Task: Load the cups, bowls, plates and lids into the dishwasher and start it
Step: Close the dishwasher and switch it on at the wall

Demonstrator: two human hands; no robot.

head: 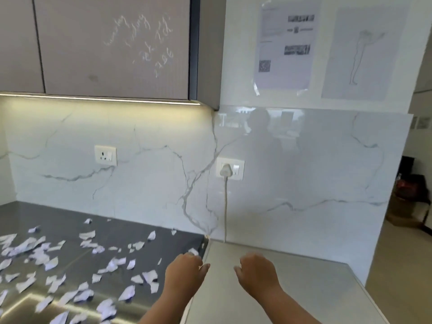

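Where the dark, glossy steel counter ends, a pale grey matte countertop begins, the seam between them running down past the left hand. That pale top is bare as far as its right edge, beyond which the floor opens toward a doorway — plenty of free space on that side. Torn scraps of white paper litter the dark counter, thickest at the left. Behind both surfaces stands a white marble-veined backsplash, with one empty white wall socket and a second socket holding a white plug whose cord drops to the counter. Beige upper cabinets with a light strip beneath hang above, and two printed sheets are taped to the wall. Both hands hover low over the seam — left fingers curled loosely inward near a paper scrap, right hand likewise loosely curled, neither gripping anything. No cups, bowls, plates, lids or dishwasher are in view.
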